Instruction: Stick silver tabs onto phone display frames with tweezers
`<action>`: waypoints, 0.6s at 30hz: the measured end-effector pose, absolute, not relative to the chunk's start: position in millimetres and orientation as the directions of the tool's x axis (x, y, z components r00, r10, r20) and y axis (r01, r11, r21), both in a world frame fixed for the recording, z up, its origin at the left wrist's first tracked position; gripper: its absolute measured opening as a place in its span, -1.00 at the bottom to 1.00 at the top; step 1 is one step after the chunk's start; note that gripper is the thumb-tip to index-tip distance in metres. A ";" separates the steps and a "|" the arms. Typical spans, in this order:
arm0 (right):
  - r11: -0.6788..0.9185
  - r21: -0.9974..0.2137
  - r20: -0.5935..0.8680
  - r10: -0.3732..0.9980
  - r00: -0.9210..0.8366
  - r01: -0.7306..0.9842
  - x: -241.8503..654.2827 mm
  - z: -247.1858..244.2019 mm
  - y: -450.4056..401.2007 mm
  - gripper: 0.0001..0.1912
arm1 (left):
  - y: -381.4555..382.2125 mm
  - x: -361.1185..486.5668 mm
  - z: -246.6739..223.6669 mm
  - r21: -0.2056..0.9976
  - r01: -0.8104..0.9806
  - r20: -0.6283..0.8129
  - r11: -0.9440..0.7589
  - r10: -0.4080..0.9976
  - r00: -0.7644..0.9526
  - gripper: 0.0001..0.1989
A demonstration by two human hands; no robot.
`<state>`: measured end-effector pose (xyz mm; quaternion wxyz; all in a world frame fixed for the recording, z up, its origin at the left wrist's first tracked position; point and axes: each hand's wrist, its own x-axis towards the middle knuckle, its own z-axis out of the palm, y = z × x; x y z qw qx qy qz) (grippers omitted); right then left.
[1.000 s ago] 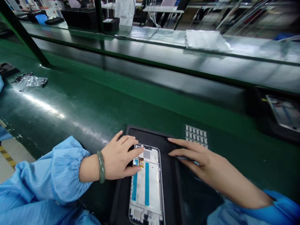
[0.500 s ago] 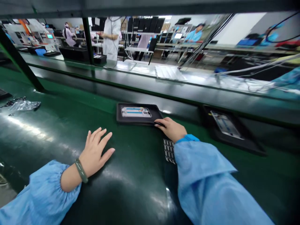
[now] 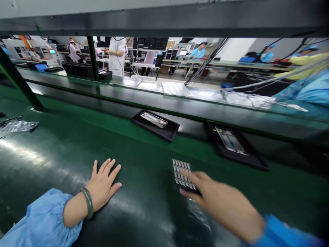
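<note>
My left hand [image 3: 102, 185] lies with its fingers spread on the green work surface [image 3: 138, 164], a green bangle [image 3: 87, 202] round its wrist. My right hand [image 3: 216, 195], blurred by motion, is over the near right edge of a sheet of small silver-grey parts [image 3: 181, 171]. Its thumb and forefinger are apart, with a dark strip visible between them. Whether they touch the sheet is unclear. Beyond the sheet, a black tray [image 3: 164, 133] holds a phone frame [image 3: 154, 119] with blue strips. A second black tray [image 3: 246, 161] at the right carries a similar phone frame [image 3: 230, 140].
Clear plastic film [image 3: 197, 212] lies under my right hand. At the far left are a plastic bag [image 3: 20, 126] and small black bits. A raised ledge [image 3: 115, 97] runs behind the trays, with a green post [image 3: 33, 92] at the left. Several people work beyond it.
My right hand has let go of the middle tray's edge and come back toward me, over the sheet. That tray now sits turned at an angle. The camera view has shifted.
</note>
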<state>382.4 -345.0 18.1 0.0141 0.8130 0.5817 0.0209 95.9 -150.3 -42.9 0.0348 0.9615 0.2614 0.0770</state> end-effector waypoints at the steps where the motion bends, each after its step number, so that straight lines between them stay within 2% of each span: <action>1: -0.321 -0.009 -0.044 0.946 0.321 0.947 366.6 15.1 -365.9 -0.44 | -150.9 94.9 -44.0 0.105 0.496 0.127 -0.862 0.506 0.853 -0.50; 5: -0.464 -0.193 -0.233 0.878 0.419 0.865 331.8 -2.4 -425.3 -0.37 | -150.5 90.4 -48.0 0.089 0.494 0.119 -0.865 0.502 0.857 -0.46; 7: -0.543 -0.218 -0.271 0.832 0.484 0.811 338.5 -8.1 -445.3 -0.37 | -148.7 88.9 -50.0 0.074 0.499 0.121 -0.864 0.504 0.855 -0.47; 10: -0.613 -0.220 -0.250 0.788 0.563 0.759 373.4 -9.5 -469.6 -0.35 | -146.0 87.6 -53.3 0.045 0.498 0.119 -0.866 0.499 0.858 -0.49; 14: -0.651 -0.194 0.018 0.746 0.666 0.734 448.3 2.8 -471.9 -0.66 | -144.8 86.4 -56.9 0.024 0.490 0.125 -0.871 0.489 0.863 -0.50; 16: -0.689 -0.163 0.158 0.688 0.708 0.706 488.3 10.4 -455.7 -0.66 | -144.9 85.9 -57.5 0.025 0.490 0.128 -0.871 0.489 0.863 -0.51; 18: -0.717 -0.160 0.237 0.640 0.731 0.679 521.9 13.3 -433.9 -0.63 | -145.1 85.5 -57.5 0.022 0.492 0.124 -0.870 0.491 0.862 -0.50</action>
